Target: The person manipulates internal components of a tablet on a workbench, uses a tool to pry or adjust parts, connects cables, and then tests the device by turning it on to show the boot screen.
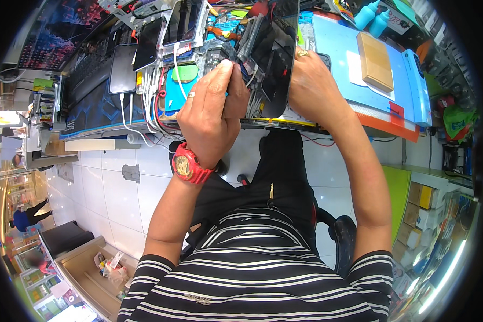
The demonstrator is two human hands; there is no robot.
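A tall, glossy black panel (280, 70), thin like a tablet screen, stands on edge at the near side of the cluttered bench. Along its right edge my right hand (317, 88) is closed, fingertips partly hidden behind it. My left hand (212, 110), wearing a red watch (190, 165), is just left of the panel with its fingers pressed together. Whatever those fingers pinch is too small or hidden to make out. Beyond them lie small parts and tools, and a green pad (185, 73) rests to their left.
Left of my hands, a phone (123, 70) with a white cable (124, 107) lies by a black keyboard (83, 80). On the right, a light blue mat (333, 43) bears a brown box (375, 61) and a light blue slab (416, 88). Blue bottles (366, 16) stand behind.
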